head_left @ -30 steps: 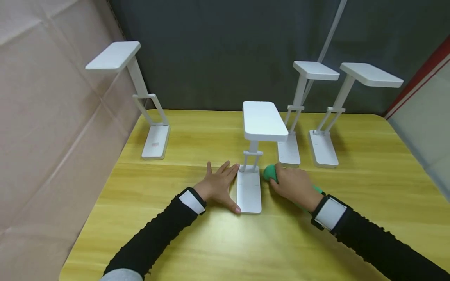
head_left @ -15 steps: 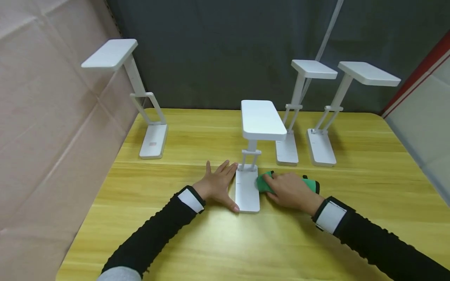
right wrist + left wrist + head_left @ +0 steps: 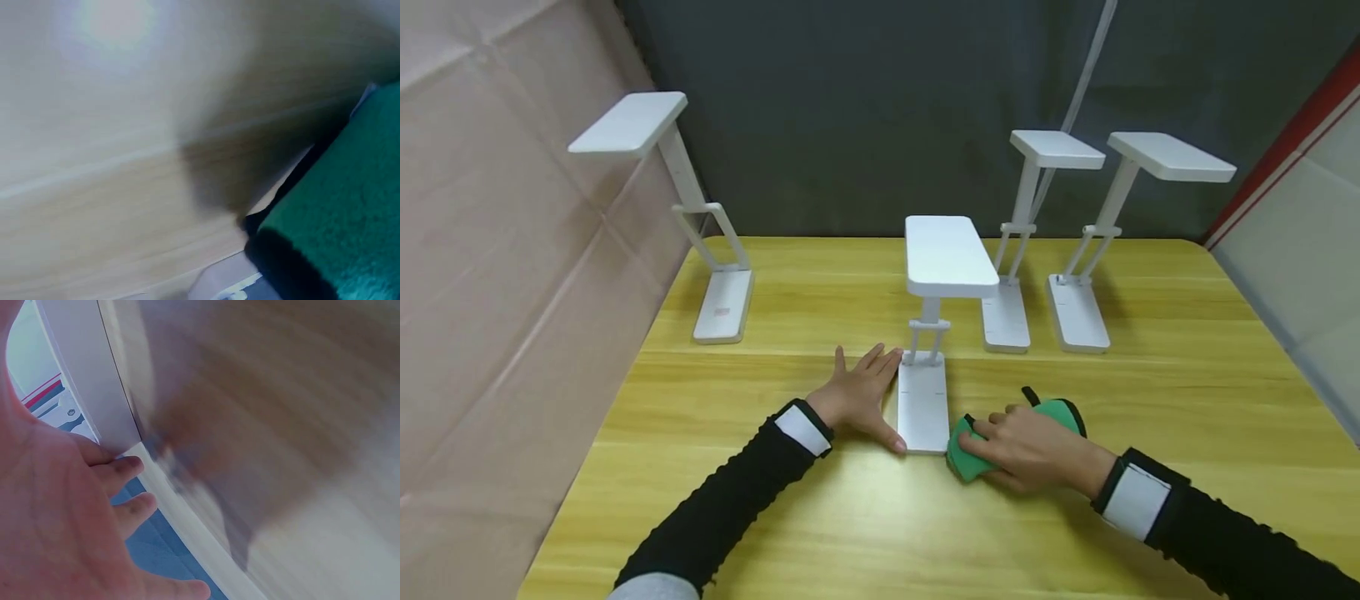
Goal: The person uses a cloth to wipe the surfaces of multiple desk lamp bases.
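Note:
A white folding desk lamp (image 3: pixel 951 257) stands unfolded at the middle of the table, its flat head above a narrow base (image 3: pixel 922 408). Against the left side of that base rests my left hand (image 3: pixel 859 402), fingers spread, thumb at the near corner. My right hand (image 3: pixel 1030 450) grips a bunched green cloth (image 3: pixel 967 457) with black edging, at the base's near right corner. In the right wrist view the fuzzy green cloth (image 3: pixel 350 212) fills the right side. The left wrist view shows my fingers beside the white base edge (image 3: pixel 87 369).
Similar white lamps stand farther back: one at the left (image 3: pixel 722 304) and two at the right, the inner lamp (image 3: pixel 1006 317) and the outer lamp (image 3: pixel 1078 317). A dark curtain (image 3: pixel 850 117) hangs behind the wooden table (image 3: pixel 805 533); a pale sheet (image 3: pixel 512 292) covers the left side.
My right hand has moved toward me along the lamp base's right side with the green cloth, from its far end to its near corner. The left hand has stayed at the base.

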Action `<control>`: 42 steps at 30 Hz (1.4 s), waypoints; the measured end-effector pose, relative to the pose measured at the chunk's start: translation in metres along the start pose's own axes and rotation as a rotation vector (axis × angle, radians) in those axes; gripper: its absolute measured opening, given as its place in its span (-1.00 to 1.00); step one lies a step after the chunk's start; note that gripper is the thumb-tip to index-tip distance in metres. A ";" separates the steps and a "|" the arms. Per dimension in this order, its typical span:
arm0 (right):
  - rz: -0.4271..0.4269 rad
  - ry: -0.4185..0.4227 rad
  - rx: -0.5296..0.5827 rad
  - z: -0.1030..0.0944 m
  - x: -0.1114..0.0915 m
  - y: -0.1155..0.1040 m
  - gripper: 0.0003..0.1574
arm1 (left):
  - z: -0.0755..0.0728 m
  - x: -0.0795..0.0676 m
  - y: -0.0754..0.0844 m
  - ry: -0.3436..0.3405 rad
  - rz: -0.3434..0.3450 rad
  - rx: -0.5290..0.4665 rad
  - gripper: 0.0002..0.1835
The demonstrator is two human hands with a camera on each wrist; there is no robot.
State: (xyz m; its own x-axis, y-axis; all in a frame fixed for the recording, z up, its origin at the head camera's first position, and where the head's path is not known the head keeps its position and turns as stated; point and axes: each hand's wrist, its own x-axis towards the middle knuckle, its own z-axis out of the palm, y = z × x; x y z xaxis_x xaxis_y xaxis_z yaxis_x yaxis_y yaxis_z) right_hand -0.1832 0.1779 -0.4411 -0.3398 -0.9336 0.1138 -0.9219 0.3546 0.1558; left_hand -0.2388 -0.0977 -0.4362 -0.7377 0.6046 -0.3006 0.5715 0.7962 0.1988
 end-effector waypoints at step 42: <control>0.181 -0.023 -0.011 0.001 0.007 -0.011 -0.52 | 0.000 0.001 -0.001 0.030 0.028 0.031 0.46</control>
State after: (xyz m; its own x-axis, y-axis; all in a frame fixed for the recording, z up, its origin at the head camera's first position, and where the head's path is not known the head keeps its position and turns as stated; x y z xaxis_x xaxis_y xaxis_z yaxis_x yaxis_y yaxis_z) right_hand -0.1756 0.1678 -0.4431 -0.5046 -0.8552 0.1183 -0.8432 0.5176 0.1454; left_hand -0.2395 -0.0979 -0.4368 -0.7313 0.6274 -0.2676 0.6026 0.7781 0.1773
